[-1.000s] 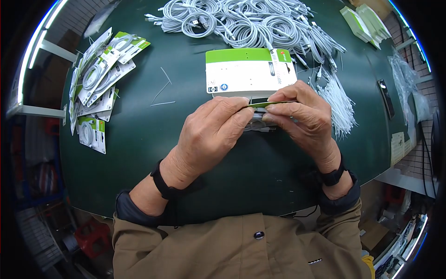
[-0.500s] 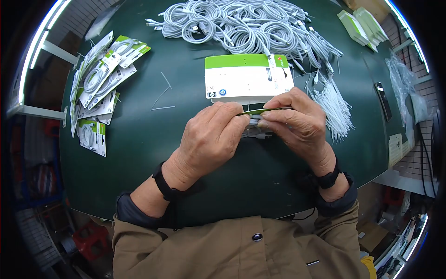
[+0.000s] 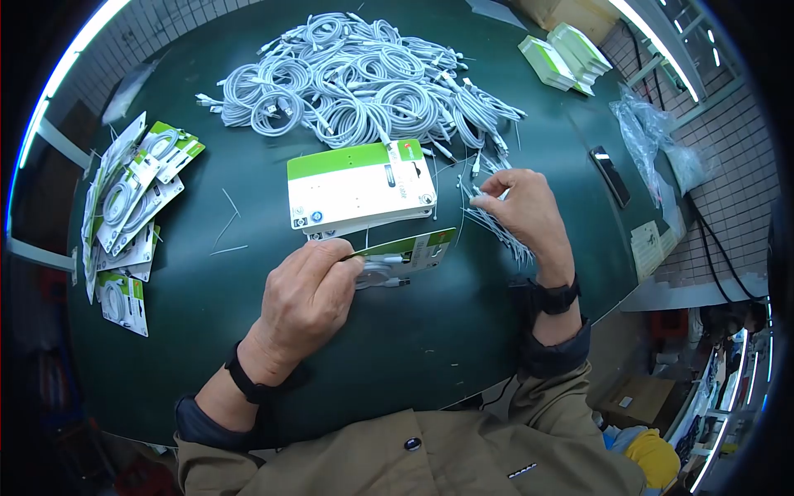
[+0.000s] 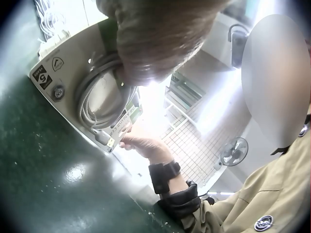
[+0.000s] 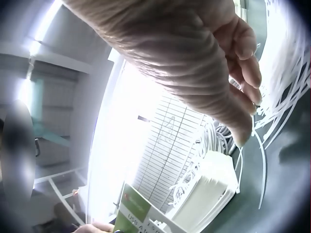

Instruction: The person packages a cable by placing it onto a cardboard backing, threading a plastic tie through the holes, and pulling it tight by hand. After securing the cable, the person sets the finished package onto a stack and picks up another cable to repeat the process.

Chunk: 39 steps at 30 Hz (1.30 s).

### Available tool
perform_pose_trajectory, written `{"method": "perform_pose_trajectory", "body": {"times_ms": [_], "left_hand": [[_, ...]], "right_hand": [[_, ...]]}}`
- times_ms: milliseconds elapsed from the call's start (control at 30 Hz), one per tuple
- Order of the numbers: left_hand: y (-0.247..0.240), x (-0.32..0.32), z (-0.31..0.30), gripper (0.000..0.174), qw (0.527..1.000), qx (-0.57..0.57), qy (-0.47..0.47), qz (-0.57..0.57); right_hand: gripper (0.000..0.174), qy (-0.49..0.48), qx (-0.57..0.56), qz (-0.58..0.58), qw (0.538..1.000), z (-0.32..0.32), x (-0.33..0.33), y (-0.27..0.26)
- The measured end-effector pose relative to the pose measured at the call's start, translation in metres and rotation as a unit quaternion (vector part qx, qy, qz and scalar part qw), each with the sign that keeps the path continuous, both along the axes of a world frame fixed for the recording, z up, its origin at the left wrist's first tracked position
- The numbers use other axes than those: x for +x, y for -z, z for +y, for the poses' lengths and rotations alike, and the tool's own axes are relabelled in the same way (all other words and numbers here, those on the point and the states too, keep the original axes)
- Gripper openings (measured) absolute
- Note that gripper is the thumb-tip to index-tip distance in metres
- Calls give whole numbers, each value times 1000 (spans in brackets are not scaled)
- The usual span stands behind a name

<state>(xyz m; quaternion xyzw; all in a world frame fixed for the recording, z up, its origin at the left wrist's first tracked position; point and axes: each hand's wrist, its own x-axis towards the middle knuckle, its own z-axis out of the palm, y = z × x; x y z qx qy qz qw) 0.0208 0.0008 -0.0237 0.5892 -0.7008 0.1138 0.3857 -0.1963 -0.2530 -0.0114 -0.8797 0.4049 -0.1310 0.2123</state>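
My left hand [image 3: 304, 291] pinches the left end of a green-and-white card [image 3: 428, 250], which is held edge-up over the table with a coiled white cable [image 3: 374, 275] against its near face. In the left wrist view the coil [image 4: 86, 99] and its USB plug [image 4: 104, 139] lie against the card. My right hand [image 3: 529, 217] is at the bundle of thin white ties [image 3: 514, 245], thumb and fingertips together on a tie; in the right wrist view ties [image 5: 263, 167] hang beside the thumb. A stack of cards [image 3: 356, 194] lies just beyond the held card.
A large heap of coiled white cables [image 3: 356, 83] covers the back. Carded cables [image 3: 124, 207] are piled at the left, near loose ties [image 3: 225, 230]. At the right are more card stacks [image 3: 562, 59], a dark phone-like object [image 3: 610, 176] and clear plastic bags [image 3: 662, 140].
My right hand has let go of the card and moved right to the ties. My left hand still holds the card, now showing more of its face. The head view has shifted.
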Motion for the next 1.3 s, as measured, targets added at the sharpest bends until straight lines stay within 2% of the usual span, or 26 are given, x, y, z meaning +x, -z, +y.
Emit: {"method": "perform_pose_trajectory", "body": {"times_ms": [67,267,367,467,667,767,867,967,1067,1267,1300], "left_hand": [[-1,-1,-1,25,1000,3,1,2],[-1,-1,-2,25,1000,2,4,-1],[1,0,-2,26,1000,-3,5,-1],[1,-1,-2,26,1000,-2,5,-2],[2,-2,-3,26,1000,-11,10,-4],[2,-2,-3,26,1000,-11,12,-3],[3,-2,-3,26,1000,-9,13,-2],[2,-3,-3,26,1000,-7,16,-2],[2,-3,-4,26,1000,-11,18,-1],[2,-3,-2,27,1000,-10,20,1],[3,-3,-2,27,1000,-11,21,0]], "right_hand": [[35,4,57,68,996,3,2,-3],[29,21,-123,47,991,19,24,23],[27,18,16,37,999,9,22,28],[22,-1,51,48,998,6,22,28],[16,-35,-81,79,993,21,22,35],[18,-17,-85,79,993,21,22,36],[19,-12,-88,24,996,26,27,31],[20,-24,-14,27,999,21,31,32],[19,-32,8,65,997,25,32,27],[18,-66,-124,30,990,28,23,39],[17,-51,-87,24,995,26,21,36]]}}
